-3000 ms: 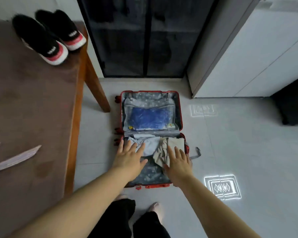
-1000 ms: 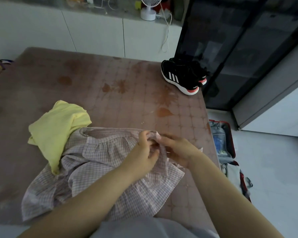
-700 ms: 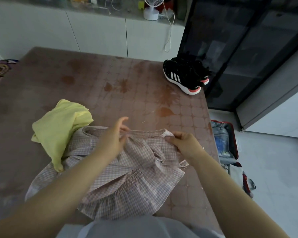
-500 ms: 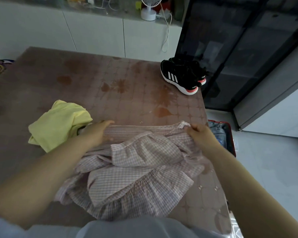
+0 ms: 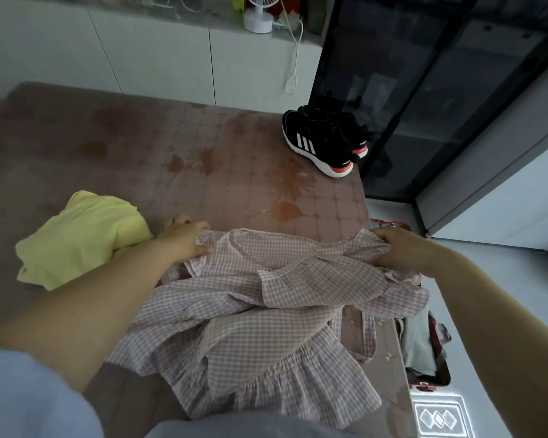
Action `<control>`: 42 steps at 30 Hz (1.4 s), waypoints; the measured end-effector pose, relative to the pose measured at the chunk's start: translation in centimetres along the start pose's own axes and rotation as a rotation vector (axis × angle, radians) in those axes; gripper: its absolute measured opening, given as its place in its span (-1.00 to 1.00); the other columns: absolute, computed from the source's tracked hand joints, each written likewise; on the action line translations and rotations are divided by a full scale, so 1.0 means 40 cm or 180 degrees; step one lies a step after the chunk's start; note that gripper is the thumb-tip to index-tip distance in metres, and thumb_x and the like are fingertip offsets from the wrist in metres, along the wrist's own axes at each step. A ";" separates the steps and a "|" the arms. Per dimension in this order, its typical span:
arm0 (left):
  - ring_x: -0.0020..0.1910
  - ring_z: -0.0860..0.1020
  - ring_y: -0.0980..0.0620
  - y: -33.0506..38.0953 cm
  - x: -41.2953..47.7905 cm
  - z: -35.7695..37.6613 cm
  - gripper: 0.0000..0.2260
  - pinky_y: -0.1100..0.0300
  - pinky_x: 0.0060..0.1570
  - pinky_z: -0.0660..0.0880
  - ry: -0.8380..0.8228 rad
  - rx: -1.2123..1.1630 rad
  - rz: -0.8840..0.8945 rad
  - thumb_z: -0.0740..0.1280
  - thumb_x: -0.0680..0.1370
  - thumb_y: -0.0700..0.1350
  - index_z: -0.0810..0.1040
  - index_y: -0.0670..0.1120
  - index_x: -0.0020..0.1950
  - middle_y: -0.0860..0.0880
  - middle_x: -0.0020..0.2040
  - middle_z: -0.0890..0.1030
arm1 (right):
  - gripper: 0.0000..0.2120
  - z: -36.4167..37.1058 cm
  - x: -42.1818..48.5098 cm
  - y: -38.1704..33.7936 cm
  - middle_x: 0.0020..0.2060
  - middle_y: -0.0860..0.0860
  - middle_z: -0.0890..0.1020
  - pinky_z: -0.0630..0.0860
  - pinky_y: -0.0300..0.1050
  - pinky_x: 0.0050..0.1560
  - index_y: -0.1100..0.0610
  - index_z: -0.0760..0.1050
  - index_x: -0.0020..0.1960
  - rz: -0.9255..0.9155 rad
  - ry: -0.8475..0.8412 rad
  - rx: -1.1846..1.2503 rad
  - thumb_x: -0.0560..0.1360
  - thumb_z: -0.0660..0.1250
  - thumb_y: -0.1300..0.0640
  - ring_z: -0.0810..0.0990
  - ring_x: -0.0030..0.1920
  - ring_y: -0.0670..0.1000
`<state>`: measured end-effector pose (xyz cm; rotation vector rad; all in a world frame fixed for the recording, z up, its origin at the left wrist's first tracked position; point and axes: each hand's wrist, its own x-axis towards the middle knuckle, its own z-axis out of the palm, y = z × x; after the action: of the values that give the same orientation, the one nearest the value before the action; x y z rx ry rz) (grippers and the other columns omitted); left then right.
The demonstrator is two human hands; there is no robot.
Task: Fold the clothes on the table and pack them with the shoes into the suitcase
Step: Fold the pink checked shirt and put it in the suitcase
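A pink checked garment [image 5: 266,314] lies rumpled on the brown table [image 5: 203,159], near its front right corner. My left hand [image 5: 184,238] grips its upper left edge and my right hand [image 5: 399,248] grips its upper right edge, so the top hem is stretched between them. A crumpled yellow garment [image 5: 83,235] lies to the left, touching my left forearm. A pair of black shoes [image 5: 326,140] with white stripes stands at the table's far right corner. The open red suitcase [image 5: 424,346] lies on the floor to the right, mostly hidden by the table and my right arm.
White cabinets [image 5: 159,58] run behind the table with a small white fan [image 5: 260,11] and cable on top. A dark glass-fronted cabinet [image 5: 424,90] stands at the right. A bright light pattern [image 5: 440,418] marks the grey floor beside the suitcase.
I turned from the suitcase to the table. My hands, close together on the checked garment a second ago, have moved apart and pulled its top edge wide toward the table's right edge.
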<state>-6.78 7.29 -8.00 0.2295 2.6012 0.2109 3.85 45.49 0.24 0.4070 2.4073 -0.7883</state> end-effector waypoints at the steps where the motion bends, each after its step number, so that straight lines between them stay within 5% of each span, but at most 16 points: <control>1: 0.39 0.18 -0.17 0.002 0.011 0.003 -0.53 0.03 0.38 0.15 0.0024 0.0071 -0.0069 0.31 0.49 0.16 0.36 0.05 0.36 -0.10 0.39 0.24 | -0.60 -0.002 0.012 -0.001 0.07 -0.05 0.58 0.45 -0.14 0.05 -0.09 0.48 0.18 -0.0061 -0.0040 -0.0193 0.37 0.46 0.07 0.56 0.11 0.10; 4: 0.18 0.41 -0.13 -0.002 0.039 -0.023 -0.85 0.03 0.20 0.31 0.0205 -0.0067 -0.0075 0.27 0.53 0.08 0.48 0.02 -0.04 -0.08 0.09 0.48 | -0.54 -0.006 0.046 -0.015 0.11 0.05 0.53 0.40 -0.18 0.00 0.12 0.38 0.33 -0.0105 0.0120 -0.0895 0.46 0.38 0.11 0.53 0.10 0.10; 6: -0.09 0.47 -0.10 -0.008 0.063 -0.070 -0.80 0.10 -0.14 0.35 0.0409 -0.0639 0.0043 0.28 0.54 -0.02 0.35 -0.01 -0.24 -0.12 -0.16 0.50 | -0.53 -0.015 0.082 -0.022 0.17 0.08 0.54 0.45 -0.07 0.11 0.13 0.38 0.32 -0.0104 0.0729 -0.0812 0.45 0.40 0.13 0.52 0.14 0.13; 8: -0.16 0.45 -0.09 -0.007 0.087 -0.144 -0.83 0.13 -0.28 0.25 0.0826 -0.1039 0.0025 0.29 0.54 -0.12 0.35 -0.10 -0.20 -0.14 -0.22 0.47 | -0.48 -0.028 0.113 -0.038 0.21 0.16 0.48 0.43 0.07 0.20 0.13 0.36 0.34 -0.0097 0.1793 -0.0445 0.42 0.41 0.21 0.48 0.18 0.21; 11: 0.01 0.50 -0.22 0.010 0.128 -0.263 -0.82 0.08 -0.14 0.34 0.1605 -0.0921 -0.0048 0.30 0.54 -0.07 0.44 -0.16 0.03 -0.26 -0.02 0.52 | -0.44 -0.027 0.138 -0.103 0.29 0.19 0.36 0.21 0.07 0.33 0.15 0.28 0.40 -0.0453 0.2587 -0.0707 0.44 0.36 0.24 0.32 0.27 0.25; 15: 0.21 0.41 -0.26 0.040 0.152 -0.328 -0.72 -0.02 0.18 0.33 0.2152 -0.0392 -0.0015 0.29 0.53 -0.02 0.45 -0.12 0.18 -0.24 0.18 0.51 | -0.55 0.074 0.175 -0.178 0.32 0.08 0.39 0.29 0.07 0.34 0.06 0.40 0.33 -0.0915 0.1466 -0.0818 0.48 0.34 0.01 0.38 0.28 0.15; 19: 0.27 0.33 -0.26 0.047 0.133 -0.244 -0.57 -0.06 0.29 0.21 0.1850 -0.0205 0.0100 0.30 0.52 0.02 0.33 -0.05 0.35 -0.22 0.30 0.41 | -0.28 0.218 0.201 -0.201 0.44 0.06 0.24 0.22 0.08 0.40 0.01 0.09 0.50 -0.0732 0.0305 -0.0785 0.46 0.31 -0.16 0.24 0.41 0.15; 21: 0.24 0.39 -0.22 0.022 0.090 -0.169 -0.56 -0.07 0.24 0.32 0.1485 -0.0493 0.0288 0.32 0.51 0.02 0.34 -0.06 0.34 -0.17 0.30 0.44 | -0.28 0.266 0.206 -0.209 0.42 0.07 0.25 0.27 0.11 0.36 -0.02 0.04 0.50 -0.0589 0.0325 -0.0649 0.47 0.29 -0.17 0.23 0.40 0.18; 23: 0.18 0.47 -0.15 -0.009 0.021 -0.089 -0.57 -0.06 0.16 0.42 0.1045 -0.0781 0.0371 0.36 0.47 0.05 0.40 -0.07 0.27 -0.12 0.25 0.49 | -0.46 0.286 0.213 -0.208 0.31 0.08 0.33 0.38 0.09 0.26 0.01 0.22 0.44 -0.0586 0.0623 -0.0805 0.51 0.27 -0.08 0.29 0.34 0.18; 25: 0.17 0.50 -0.11 -0.041 -0.048 -0.014 -0.51 -0.01 0.13 0.44 0.0711 -0.0770 0.0332 0.39 0.42 0.13 0.42 -0.08 0.25 -0.08 0.22 0.52 | -0.71 0.270 0.219 -0.203 0.12 0.09 0.42 0.48 0.01 0.01 0.09 0.49 0.22 -0.0671 0.0982 -0.0699 0.54 0.25 0.03 0.41 0.18 0.14; 28: 0.22 0.47 -0.07 -0.076 -0.127 0.063 -0.39 0.05 0.17 0.41 0.0356 -0.0769 0.0031 0.37 0.43 0.18 0.35 -0.10 0.36 -0.07 0.27 0.49 | -0.86 0.208 0.213 -0.180 -0.26 0.06 0.50 0.37 -0.12 -0.33 0.12 0.53 -0.14 -0.0459 0.1461 0.0462 0.52 0.24 0.12 0.48 -0.22 0.09; 32: 0.07 0.54 -0.09 -0.058 -0.190 0.085 -0.72 0.15 -0.08 0.38 0.0733 -0.0871 0.0000 0.33 0.51 -0.04 0.53 -0.13 0.17 -0.08 0.04 0.60 | -0.86 0.104 0.200 -0.083 -0.42 0.11 0.48 0.27 -0.17 -0.42 0.18 0.47 -0.22 0.0208 0.2197 0.1439 0.48 0.20 0.21 0.42 -0.32 0.10; 34: -0.11 0.55 -0.06 -0.015 -0.220 0.063 -0.93 0.22 -0.28 0.31 0.1030 -0.0973 0.0306 0.34 0.51 -0.10 0.57 -0.08 -0.07 -0.01 -0.20 0.59 | -0.85 0.086 0.184 -0.039 -0.26 0.18 0.58 0.38 -0.13 -0.32 0.19 0.49 0.02 0.0440 0.2076 0.1632 0.49 0.21 0.20 0.50 -0.27 0.12; 36: -0.27 0.50 0.01 0.053 -0.251 0.034 -0.83 0.30 -0.38 0.23 0.1151 -0.0881 0.0715 0.35 0.50 -0.12 0.45 -0.06 -0.27 0.04 -0.37 0.47 | -0.65 0.101 0.153 -0.016 -0.15 0.15 0.58 0.44 -0.09 -0.27 0.14 0.37 0.23 0.0709 0.1833 0.1838 0.46 0.25 0.11 0.54 -0.22 0.13; 39: -0.38 0.39 0.10 0.192 -0.302 0.009 -0.71 0.34 -0.44 0.13 0.1222 -0.0627 0.1448 0.34 0.48 -0.15 0.31 0.00 -0.38 0.09 -0.42 0.36 | -0.74 0.168 0.080 -0.008 -0.23 0.12 0.58 0.46 -0.05 -0.27 0.16 0.45 0.03 0.0553 0.1381 0.1435 0.41 0.27 0.04 0.54 -0.26 0.10; 42: -0.21 0.48 -0.01 0.330 -0.338 0.036 -0.84 0.26 -0.32 0.14 0.1126 -0.0573 0.2030 0.25 0.49 -0.10 0.39 -0.05 -0.29 0.05 -0.30 0.47 | -0.65 0.257 -0.052 -0.059 -0.26 0.12 0.68 0.54 -0.08 -0.20 0.20 0.59 -0.17 0.0564 0.0202 0.2066 0.53 0.25 -0.06 0.60 -0.28 0.04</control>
<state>7.10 17.57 -0.18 1.0351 2.7400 0.7628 8.78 37.09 -4.28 0.8900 2.0793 -1.4818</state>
